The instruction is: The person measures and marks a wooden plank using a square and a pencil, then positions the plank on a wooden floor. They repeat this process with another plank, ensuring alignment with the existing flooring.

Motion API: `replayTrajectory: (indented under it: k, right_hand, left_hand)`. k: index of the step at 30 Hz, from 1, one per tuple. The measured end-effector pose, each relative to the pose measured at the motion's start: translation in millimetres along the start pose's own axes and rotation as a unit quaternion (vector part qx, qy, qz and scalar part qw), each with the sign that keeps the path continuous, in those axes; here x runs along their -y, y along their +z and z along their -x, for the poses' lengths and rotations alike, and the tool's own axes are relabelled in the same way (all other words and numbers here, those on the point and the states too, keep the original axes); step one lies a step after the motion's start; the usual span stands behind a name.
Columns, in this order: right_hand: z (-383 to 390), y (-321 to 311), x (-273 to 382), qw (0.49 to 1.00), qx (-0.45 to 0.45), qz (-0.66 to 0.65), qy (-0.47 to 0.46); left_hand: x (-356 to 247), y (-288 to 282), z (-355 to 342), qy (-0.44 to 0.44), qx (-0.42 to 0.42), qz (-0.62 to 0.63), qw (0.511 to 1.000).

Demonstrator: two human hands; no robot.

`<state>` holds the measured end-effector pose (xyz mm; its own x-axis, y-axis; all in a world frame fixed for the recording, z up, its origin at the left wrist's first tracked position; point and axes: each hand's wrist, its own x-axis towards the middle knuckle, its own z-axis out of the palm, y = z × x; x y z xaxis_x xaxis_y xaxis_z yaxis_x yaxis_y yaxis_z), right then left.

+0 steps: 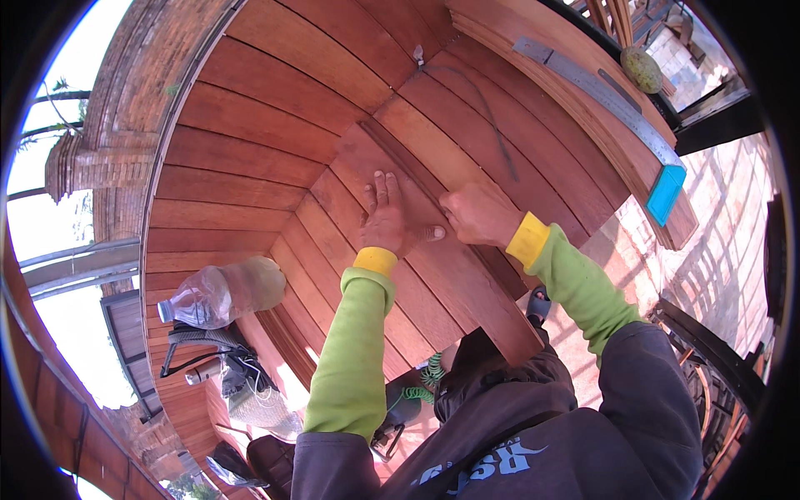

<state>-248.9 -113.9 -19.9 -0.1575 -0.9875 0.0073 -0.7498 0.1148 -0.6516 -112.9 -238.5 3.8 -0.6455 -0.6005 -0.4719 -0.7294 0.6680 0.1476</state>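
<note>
**Both hands on reddish wooden slats, centre frame**

Left hand [390, 218] lies flat, palm down, fingers spread, thumb pointing right, pressing on a narrow reddish-brown wooden slat [367, 162] that runs diagonally from upper centre toward lower right. No grip there, hand open wide, holding nothing. Right hand [477, 212] sits just right of it, curled into a loose fist on the same slat area, knuckles down; cannot tell if anything is pinched inside. The hands nearly touch at the left thumb tip.

The slats lie on a large curved surface of red-brown wooden planks [250, 125] filling the upper half. A long grey metal square with a blue plastic end [612, 100] rests on stacked boards at upper right. A clear crumpled plastic bottle [221, 293] lies at left centre. A green coiled cable [432, 371] shows at lower centre.
</note>
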Motion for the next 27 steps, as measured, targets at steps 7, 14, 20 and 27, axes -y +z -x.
replayTrajectory:
  k: [7,14,20,27]
  right_hand:
    - [-163.4,0.9,-12.8,0.994,-0.074,0.070,-0.026]
    - [-229.8,5.7,-23.1,0.996,-0.066,0.049,-0.043]
    - [-226.7,9.9,-16.0,0.995,-0.058,0.065,-0.044]
    - [-169.8,-3.2,-12.3,0.997,-0.028,0.065,-0.037]
  left_hand:
    - [5.3,8.3,-2.4,0.019,-0.021,0.030,0.999]
    - [1.7,4.0,0.3,0.009,-0.019,0.022,1.000]
    - [6.4,6.8,-2.2,0.014,-0.022,0.023,0.999]
    - [6.0,10.7,-6.2,0.028,-0.033,0.000,0.999]
